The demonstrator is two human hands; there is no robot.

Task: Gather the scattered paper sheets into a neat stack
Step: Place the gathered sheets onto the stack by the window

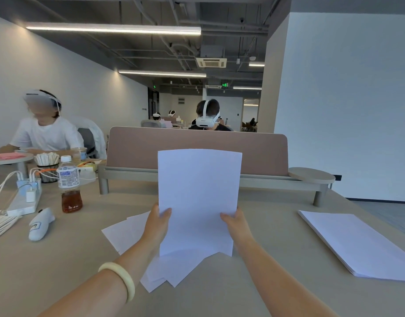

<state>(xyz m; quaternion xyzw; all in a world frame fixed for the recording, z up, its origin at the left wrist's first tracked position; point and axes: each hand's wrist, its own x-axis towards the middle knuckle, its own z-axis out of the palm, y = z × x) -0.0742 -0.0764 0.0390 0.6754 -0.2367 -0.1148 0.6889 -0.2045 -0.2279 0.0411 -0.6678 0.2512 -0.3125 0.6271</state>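
Paper sheets (198,197) stand upright at frame centre, my left hand (156,223) and right hand (237,221) grasping their side edges, fingers (164,212) curled round.

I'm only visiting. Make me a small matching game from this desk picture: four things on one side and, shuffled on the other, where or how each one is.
Things
1. held sheets
2. loose sheets
3. neat stack
4. bottle

Places or states
A. lying flat at the right of the table
B. upright, gripped by the left hand and right hand
C. standing at the left, partly full of brown drink
D. scattered on the table

Pairs: 1-B, 2-D, 3-A, 4-C
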